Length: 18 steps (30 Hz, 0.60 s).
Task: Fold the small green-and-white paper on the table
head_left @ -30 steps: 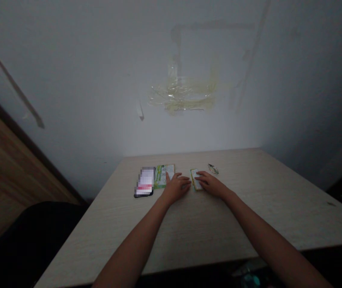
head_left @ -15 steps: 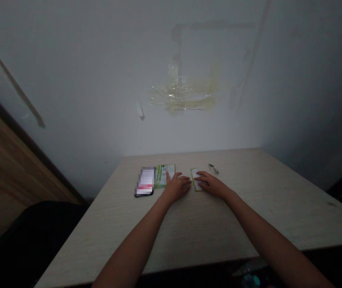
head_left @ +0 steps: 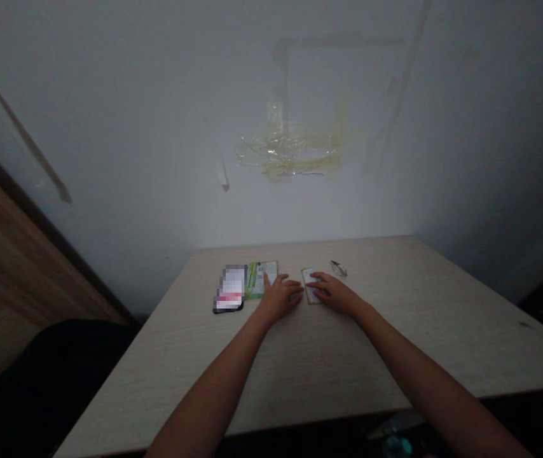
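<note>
My left hand [head_left: 281, 298] lies with its fingers apart on the tabletop, its thumb over the right side of a green and white printed sheet [head_left: 256, 280]. Left of that sheet is a phone [head_left: 230, 289] with a lit screen, partly blurred out. My right hand [head_left: 333, 292] rests, fingers stretched, on a smaller white paper with a green edge [head_left: 308, 277], and covers its right part. Just behind the right hand sits a small folded piece of paper or wrapper [head_left: 339, 268].
The pale wooden table [head_left: 395, 343] reaches back to a grey wall [head_left: 157, 127] with yellowed tape [head_left: 295, 152] on it. A wooden panel [head_left: 23, 254] and a dark shape [head_left: 52, 375] stand at the left. Below the front edge shows a teal object [head_left: 398, 446].
The small paper under my right hand has shifted very slightly to the left. Both hands are almost unmoved.
</note>
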{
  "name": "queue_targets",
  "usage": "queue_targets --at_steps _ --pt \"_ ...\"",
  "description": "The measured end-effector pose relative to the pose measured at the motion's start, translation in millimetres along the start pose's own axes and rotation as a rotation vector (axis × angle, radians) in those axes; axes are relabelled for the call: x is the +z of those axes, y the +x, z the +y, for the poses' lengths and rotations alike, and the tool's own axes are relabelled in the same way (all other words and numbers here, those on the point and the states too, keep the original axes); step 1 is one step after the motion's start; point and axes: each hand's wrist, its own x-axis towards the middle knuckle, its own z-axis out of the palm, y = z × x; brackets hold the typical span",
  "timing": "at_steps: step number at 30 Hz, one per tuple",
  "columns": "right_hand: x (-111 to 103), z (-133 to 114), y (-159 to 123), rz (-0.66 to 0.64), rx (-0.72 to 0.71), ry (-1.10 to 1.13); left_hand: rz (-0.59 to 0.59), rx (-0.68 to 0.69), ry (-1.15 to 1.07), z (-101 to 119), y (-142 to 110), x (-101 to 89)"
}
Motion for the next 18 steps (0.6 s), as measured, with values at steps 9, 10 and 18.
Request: queue_targets --at_steps 9,10,18 --pt "0.7 0.8 0.5 0.005 -0.027 -0.033 -0.004 -0.004 0.020 0.3 0.2 -0.4" --pt "1.4 1.4 0.4 0.010 -0.030 -0.033 -0.005 0.001 0.021 0.4 0.2 -0.5" --pt "5.2 5.5 1.3 0.051 -0.065 -0.025 -0.023 0.006 0.033 1.8 -0.5 -3.0"
